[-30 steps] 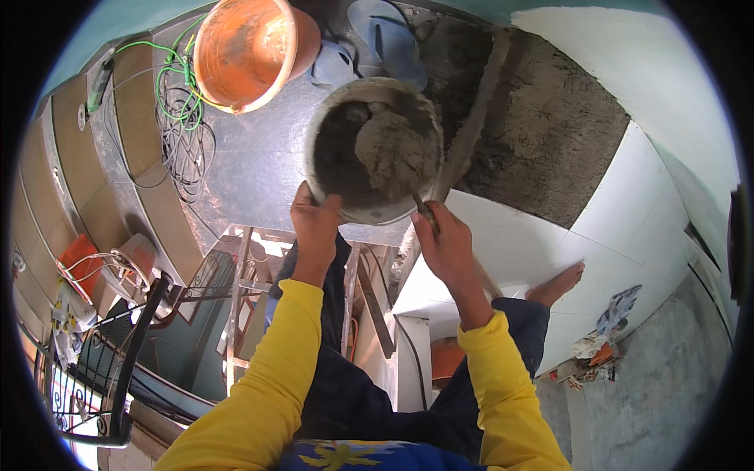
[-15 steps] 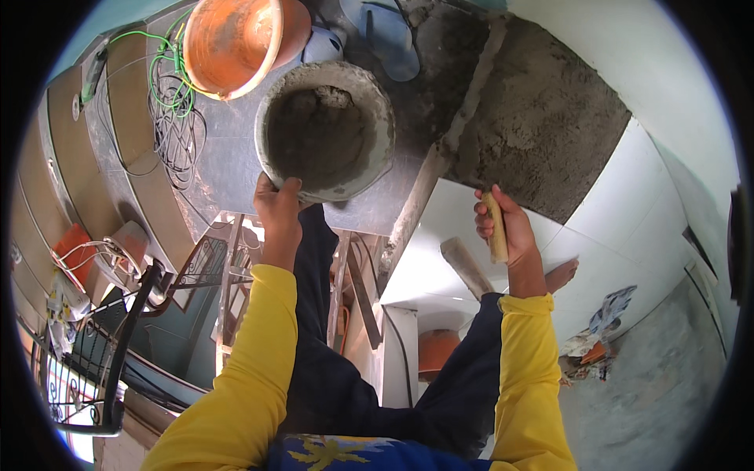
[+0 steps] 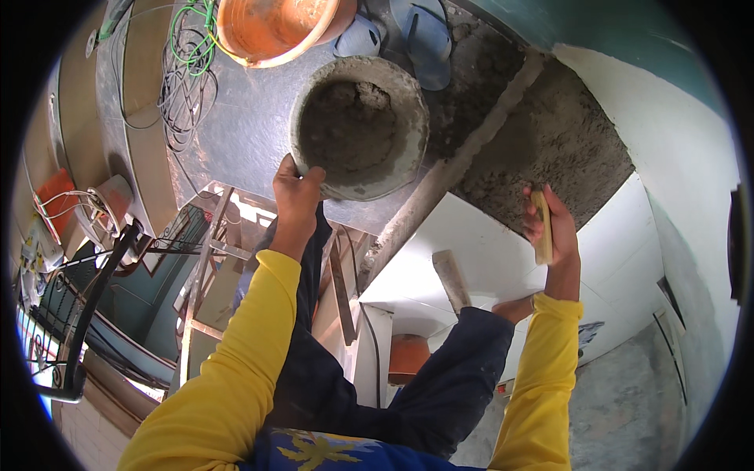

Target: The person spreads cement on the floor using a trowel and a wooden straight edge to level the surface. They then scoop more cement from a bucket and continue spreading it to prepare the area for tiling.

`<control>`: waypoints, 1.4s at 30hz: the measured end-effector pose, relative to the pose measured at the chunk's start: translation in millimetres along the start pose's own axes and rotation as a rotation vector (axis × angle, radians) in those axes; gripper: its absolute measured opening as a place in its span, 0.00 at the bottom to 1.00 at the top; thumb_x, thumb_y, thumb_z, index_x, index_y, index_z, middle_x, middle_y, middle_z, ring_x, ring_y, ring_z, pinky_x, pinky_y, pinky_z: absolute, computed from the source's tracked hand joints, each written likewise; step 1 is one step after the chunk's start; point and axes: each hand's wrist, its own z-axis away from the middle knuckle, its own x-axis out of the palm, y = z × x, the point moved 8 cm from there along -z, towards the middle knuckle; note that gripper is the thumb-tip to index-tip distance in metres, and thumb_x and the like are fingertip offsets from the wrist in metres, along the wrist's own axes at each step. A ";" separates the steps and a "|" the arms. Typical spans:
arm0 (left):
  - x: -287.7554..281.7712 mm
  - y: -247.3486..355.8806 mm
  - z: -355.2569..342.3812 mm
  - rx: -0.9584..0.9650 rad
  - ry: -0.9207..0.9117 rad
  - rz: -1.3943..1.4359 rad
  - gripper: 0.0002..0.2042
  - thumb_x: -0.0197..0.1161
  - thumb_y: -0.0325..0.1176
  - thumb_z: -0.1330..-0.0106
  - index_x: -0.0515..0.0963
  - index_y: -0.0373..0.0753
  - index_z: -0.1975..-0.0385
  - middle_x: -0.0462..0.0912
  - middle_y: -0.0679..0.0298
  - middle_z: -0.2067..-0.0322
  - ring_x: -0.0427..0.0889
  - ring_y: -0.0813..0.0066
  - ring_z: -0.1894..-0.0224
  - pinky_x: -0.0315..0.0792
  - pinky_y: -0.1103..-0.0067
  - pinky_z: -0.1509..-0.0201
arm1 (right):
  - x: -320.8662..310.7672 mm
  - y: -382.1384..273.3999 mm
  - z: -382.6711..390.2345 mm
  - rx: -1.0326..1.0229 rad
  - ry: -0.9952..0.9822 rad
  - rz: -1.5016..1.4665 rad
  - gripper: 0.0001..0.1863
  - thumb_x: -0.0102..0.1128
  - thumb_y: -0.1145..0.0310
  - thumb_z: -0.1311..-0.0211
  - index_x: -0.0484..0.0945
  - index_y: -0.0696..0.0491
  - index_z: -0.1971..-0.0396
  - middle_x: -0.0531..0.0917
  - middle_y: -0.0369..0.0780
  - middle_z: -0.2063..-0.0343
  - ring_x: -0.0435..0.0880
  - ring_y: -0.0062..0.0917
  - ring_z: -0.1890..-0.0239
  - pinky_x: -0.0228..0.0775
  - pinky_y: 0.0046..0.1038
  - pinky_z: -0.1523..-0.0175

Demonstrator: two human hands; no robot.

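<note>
My left hand point(image 3: 297, 196) grips the near rim of a round grey pan point(image 3: 408, 157) that has dark mortar point(image 3: 349, 125) in its bottom. My right hand point(image 3: 550, 228) is closed on the wooden handle of a trowel point(image 3: 542, 224), out to the right, away from the pan. The trowel's grey blade point(image 3: 452, 279) shows lower left of that hand, over white tiles point(image 3: 479, 235). Just beyond the right hand lies a rough grey mortar patch point(image 3: 550, 141). Both arms wear yellow sleeves.
A long grey straightedge point(image 3: 459, 169) runs along the mortar patch's left side. An orange bucket point(image 3: 275, 23), blue sandals point(image 3: 424, 35) and green and black cables point(image 3: 184, 71) lie on the metal sheet point(image 3: 236, 141) beyond. A metal frame point(image 3: 208, 259) stands below left.
My right hand left the pan's rim and swung right with the trowel, up to the mortar patch. The pan, still in my left hand, shifted away from my right hand; its mortar lump is gone.
</note>
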 end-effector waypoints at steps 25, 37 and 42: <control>7.2 -7.0 10.8 0.035 0.011 -0.067 0.13 0.60 0.17 0.36 0.81 0.33 0.52 0.87 0.65 0.60 0.85 0.79 0.61 0.81 0.79 0.55 | -37.3 21.1 113.0 -0.412 0.949 1.841 0.26 0.53 0.49 0.19 0.81 0.56 0.41 0.87 0.51 0.48 0.86 0.51 0.46 0.79 0.45 0.42; 29.5 6.4 27.8 0.278 -0.121 -0.402 0.27 0.65 0.22 0.41 0.81 0.36 0.37 0.91 0.57 0.55 0.87 0.79 0.57 0.79 0.78 0.49 | 182.9 55.1 -43.2 -0.616 0.229 2.363 0.13 0.63 0.61 0.28 0.82 0.55 0.55 0.87 0.47 0.63 0.90 0.45 0.63 0.83 0.46 0.60; 23.6 4.3 30.6 0.212 -0.145 -0.368 0.30 0.65 0.24 0.41 0.79 0.37 0.34 0.91 0.57 0.54 0.88 0.74 0.58 0.79 0.77 0.48 | 195.7 70.9 -40.8 -0.572 0.042 2.173 0.14 0.63 0.58 0.28 0.84 0.56 0.58 0.88 0.50 0.66 0.91 0.49 0.64 0.83 0.47 0.58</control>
